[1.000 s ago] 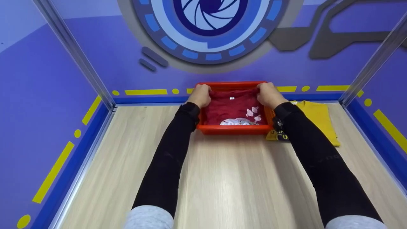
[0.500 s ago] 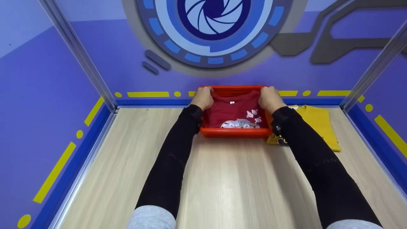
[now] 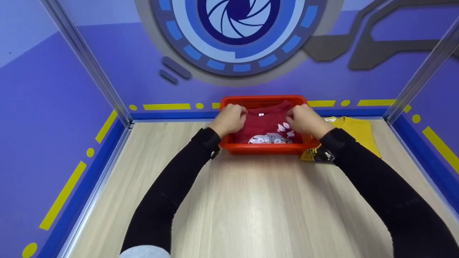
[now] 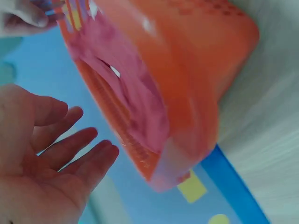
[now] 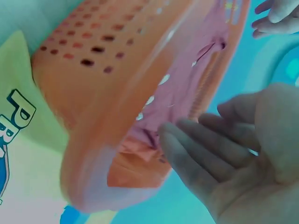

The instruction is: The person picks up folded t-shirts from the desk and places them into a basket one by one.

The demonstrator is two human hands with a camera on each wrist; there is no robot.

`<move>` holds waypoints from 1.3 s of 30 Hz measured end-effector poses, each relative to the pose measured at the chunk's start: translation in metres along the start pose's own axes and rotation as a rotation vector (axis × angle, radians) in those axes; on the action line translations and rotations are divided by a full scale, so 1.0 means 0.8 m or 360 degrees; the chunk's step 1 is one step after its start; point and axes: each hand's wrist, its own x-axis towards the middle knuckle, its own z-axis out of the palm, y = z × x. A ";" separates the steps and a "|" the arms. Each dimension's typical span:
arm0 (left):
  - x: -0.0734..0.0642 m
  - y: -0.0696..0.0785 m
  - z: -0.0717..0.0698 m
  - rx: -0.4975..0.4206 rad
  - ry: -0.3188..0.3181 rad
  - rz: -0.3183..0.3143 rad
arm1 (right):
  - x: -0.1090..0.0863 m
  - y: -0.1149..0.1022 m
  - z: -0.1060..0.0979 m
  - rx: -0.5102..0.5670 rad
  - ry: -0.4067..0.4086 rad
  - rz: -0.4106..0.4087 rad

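A red plastic basket [image 3: 267,149] with perforated sides stands against the back wall. In it lies a dark red shirt [image 3: 263,125] with a white neck label, small pale flowers and a printed figure at the front. My left hand [image 3: 229,119] hovers over the basket's left side; the left wrist view shows its fingers [image 4: 77,144] spread loosely and holding nothing. Over the right side is my right hand [image 3: 306,120], whose relaxed fingers [image 5: 201,154] are apart from the shirt in the right wrist view.
A folded yellow shirt [image 3: 358,134] with dark lettering lies right of the basket, partly behind my right forearm. Purple panels [image 3: 200,89] and metal corner posts [image 3: 89,68] enclose the wooden tabletop [image 3: 251,200].
Both hands have let go of the shirt's upper corners and come back toward me, lifting above the basket. The shirt stays in the basket, its right shoulder corner poking up.
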 end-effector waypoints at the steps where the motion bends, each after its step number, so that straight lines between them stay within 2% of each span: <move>1: -0.008 0.004 0.001 0.0001 -0.0020 0.0042 | -0.006 -0.003 -0.001 0.0005 -0.0054 -0.0033; 6: -0.046 0.017 0.015 0.0016 -0.0160 0.0229 | -0.036 -0.013 0.000 0.0031 -0.0269 -0.0144; 11: -0.066 0.019 0.039 0.0091 -0.0249 0.0380 | -0.051 -0.014 0.016 0.0064 -0.0397 -0.0129; 14: -0.071 0.014 0.050 0.0106 -0.0273 0.0384 | -0.053 -0.013 0.027 0.0085 -0.0467 -0.0073; 17: -0.071 0.009 0.054 0.0090 -0.0319 0.0325 | -0.053 -0.014 0.035 0.0072 -0.0531 0.0012; 23: -0.068 0.008 0.060 0.0116 -0.0394 0.0237 | -0.049 -0.015 0.046 0.0031 -0.0562 0.0119; 26: -0.069 0.011 0.061 0.0156 -0.0401 0.0226 | -0.050 -0.017 0.047 0.0038 -0.0516 0.0111; 29: -0.075 0.016 0.059 0.0166 -0.0347 0.0212 | -0.057 -0.021 0.046 0.0046 -0.0398 0.0065; 33: -0.090 0.023 0.051 0.0145 -0.0162 0.0251 | -0.079 -0.031 0.038 0.0085 -0.0044 -0.0111; 36: -0.107 0.029 0.043 0.0058 0.0015 0.0339 | -0.103 -0.040 0.032 0.0132 0.0229 -0.0250; 37: -0.113 0.031 0.040 0.0011 0.0064 0.0376 | -0.111 -0.042 0.031 0.0144 0.0280 -0.0288; 39: -0.126 0.033 0.038 -0.0080 0.0129 0.0446 | -0.128 -0.042 0.033 0.0165 0.0303 -0.0350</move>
